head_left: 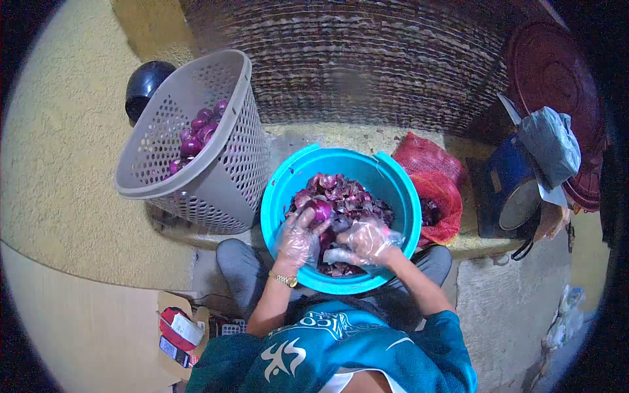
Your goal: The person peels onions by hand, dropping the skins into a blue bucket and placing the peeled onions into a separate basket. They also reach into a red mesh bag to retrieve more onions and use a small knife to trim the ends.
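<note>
Over a turquoise tub (275,180), my left hand (298,237) in a clear plastic glove holds a shiny peeled red onion (320,210) in its fingertips. My right hand (368,241), also gloved, is curled just to the right of it, above the tub. A small pinkish bit shows by its knuckles, but what its fingers hold is hidden. Below both hands, dark onion skins (373,208) and more red onions (327,183) fill the bottom of the tub. The tub sits between my knees.
At the left stands a tall grey perforated basket (246,150) with peeled red onions (191,145) inside. A red mesh sack (426,160) with onions touches the tub's right side. Farther right are a blue container (501,183) and a grey plastic bag (550,145). A woven wall (354,72) rises behind.
</note>
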